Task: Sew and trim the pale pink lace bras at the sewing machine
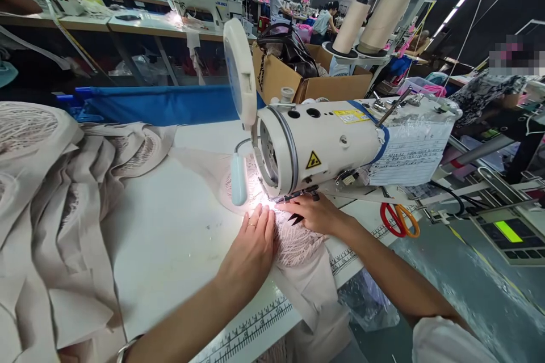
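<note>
Treat pale-pink gathered fabric (300, 245), on white bench (162, 232) under cream metal sewing machine (327, 142), as probably light, limp, snag-prone. Best pressed at both sides, as under flattened left hand (254, 244) and bent right hand (314, 212); cannot tell the latter's grip.

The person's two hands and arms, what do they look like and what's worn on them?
Both are ungloved. The left hand wears a thin ring, with a silvery wristband further back. The right hand shows no jewellery; its arm has a whitish sleeve.

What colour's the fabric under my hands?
The fabric is pale pinkish beige, clearest in the head view.
</note>
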{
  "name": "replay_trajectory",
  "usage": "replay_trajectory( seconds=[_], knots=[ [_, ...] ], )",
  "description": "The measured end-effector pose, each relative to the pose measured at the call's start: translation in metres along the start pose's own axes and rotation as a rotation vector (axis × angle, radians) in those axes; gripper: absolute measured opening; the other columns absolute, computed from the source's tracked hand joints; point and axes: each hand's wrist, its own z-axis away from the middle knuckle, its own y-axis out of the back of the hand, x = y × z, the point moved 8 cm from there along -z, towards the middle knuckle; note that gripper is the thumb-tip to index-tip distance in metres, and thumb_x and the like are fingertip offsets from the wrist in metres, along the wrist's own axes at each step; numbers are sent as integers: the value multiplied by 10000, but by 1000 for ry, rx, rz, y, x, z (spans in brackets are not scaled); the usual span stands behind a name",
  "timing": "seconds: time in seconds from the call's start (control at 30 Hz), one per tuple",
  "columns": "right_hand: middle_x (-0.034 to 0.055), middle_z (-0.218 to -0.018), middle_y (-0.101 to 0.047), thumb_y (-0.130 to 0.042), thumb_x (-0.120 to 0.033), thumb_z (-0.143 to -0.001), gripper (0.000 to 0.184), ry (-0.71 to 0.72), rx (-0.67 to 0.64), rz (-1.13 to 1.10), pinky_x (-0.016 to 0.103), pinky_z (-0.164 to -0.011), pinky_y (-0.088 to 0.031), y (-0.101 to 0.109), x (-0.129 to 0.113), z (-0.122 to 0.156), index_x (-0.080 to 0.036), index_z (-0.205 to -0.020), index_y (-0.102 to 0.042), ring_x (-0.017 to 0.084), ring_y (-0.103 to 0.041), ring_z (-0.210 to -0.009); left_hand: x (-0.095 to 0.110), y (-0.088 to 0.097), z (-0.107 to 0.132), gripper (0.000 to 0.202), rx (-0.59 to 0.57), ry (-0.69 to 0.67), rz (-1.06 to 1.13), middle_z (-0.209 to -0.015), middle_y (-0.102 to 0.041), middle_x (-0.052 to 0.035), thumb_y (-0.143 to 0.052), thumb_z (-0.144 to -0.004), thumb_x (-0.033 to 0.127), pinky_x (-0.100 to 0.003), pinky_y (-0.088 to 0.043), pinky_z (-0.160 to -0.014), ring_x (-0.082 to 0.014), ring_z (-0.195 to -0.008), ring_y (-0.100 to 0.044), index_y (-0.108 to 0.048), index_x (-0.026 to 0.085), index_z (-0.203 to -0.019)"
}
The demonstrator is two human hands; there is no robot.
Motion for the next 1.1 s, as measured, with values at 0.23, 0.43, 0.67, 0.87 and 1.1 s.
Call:
replay_trajectory(
  seconds=[0.23, 0.43, 0.67, 0.87, 1.1],
  knots=[
    [45, -1191, -686, -511, -31, -805, 618, 19, 27, 21, 267, -842, -494, 3, -5, -1, -282, -1364, -583, 202, -639, -1037, -12, -2, 0, 517, -13, -92, 32, -1412, -557, -258, -288, -897, 28, -533, -432, -1084, -395, -1347, -500, -471, -39, -1376],
    [61, -1190, -678, -492, -16, -811, 533, 43, 70, -42, 284, -888, -490, -5, -3, -1, -236, -1282, -611, 209, -627, -1067, -34, -3, 0, 526, -12, -97, 165, -1433, -554, -218, -305, -898, 7, -506, -431, -1059, -343, -1374, -482, -452, 43, -1401],
    [70, -1138, -683, -512, -60, -862, 469, 3, 61, -88, 258, -829, -496, -3, -8, -2, -221, -1295, -596, 195, -638, -1017, -53, 7, -7, 513, -41, -88, 224, -1407, -595, -158, -340, -897, -22, -466, -473, -993, -292, -1286, -568, -509, 114, -1362],
    [54, -1179, -675, -526, -79, -849, 467, -10, 92, -111, 261, -849, -502, -2, -6, -1, -251, -1270, -631, 195, -646, -1025, -21, 16, -11, 369, 43, -11, 384, -1204, -662, -163, -397, -947, 89, -451, -543, -887, -282, -1087, -631, -542, 127, -1285],
    [75, -1192, -685, -481, -24, -868, 311, 130, 165, -78, 276, -832, -511, 11, -16, 5, -201, -1015, -692, 202, -642, -1064, -16, 21, -13, 221, 11, -16, 574, -1125, -631, -134, -389, -972, 114, -460, -511, -904, -260, -1036, -582, -586, 179, -894]
  ],
)
